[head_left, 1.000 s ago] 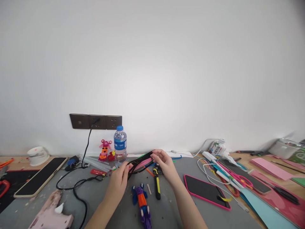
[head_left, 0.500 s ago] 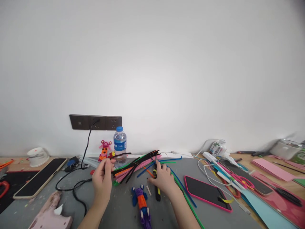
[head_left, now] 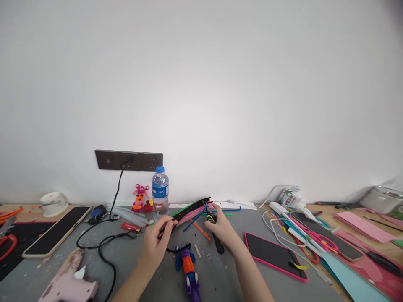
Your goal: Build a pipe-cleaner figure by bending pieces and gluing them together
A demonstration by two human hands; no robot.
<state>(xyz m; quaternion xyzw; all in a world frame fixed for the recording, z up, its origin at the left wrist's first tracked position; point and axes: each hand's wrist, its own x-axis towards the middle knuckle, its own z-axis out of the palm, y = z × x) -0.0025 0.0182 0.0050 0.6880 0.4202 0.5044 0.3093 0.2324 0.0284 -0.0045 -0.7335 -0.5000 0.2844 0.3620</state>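
Observation:
My left hand (head_left: 156, 242) is closed in a pinch on a black pipe cleaner (head_left: 176, 250), which curves down to the head of a purple and orange pipe-cleaner figure (head_left: 189, 268) lying on the grey mat (head_left: 217, 277). My right hand (head_left: 223, 230) is closed round a yellow and black cutter (head_left: 218, 244), whose dark handle sticks out towards me. Just behind both hands lies a bundle of pipe cleaners (head_left: 192, 209) in black, pink, green, blue and orange.
A water bottle (head_left: 160, 191) and a small pink and orange figure (head_left: 140, 198) stand by the wall sockets (head_left: 129, 160). A black cable (head_left: 103, 245), a pink glue gun (head_left: 69, 286) and a phone (head_left: 56, 230) lie left; a pink-cased phone (head_left: 272, 253), scissors (head_left: 316, 240) and coloured sheets lie right.
My right hand picked the cutter up off the mat. My left hand came in from the left with the black pipe cleaner, down to the figure. The bundle was set down.

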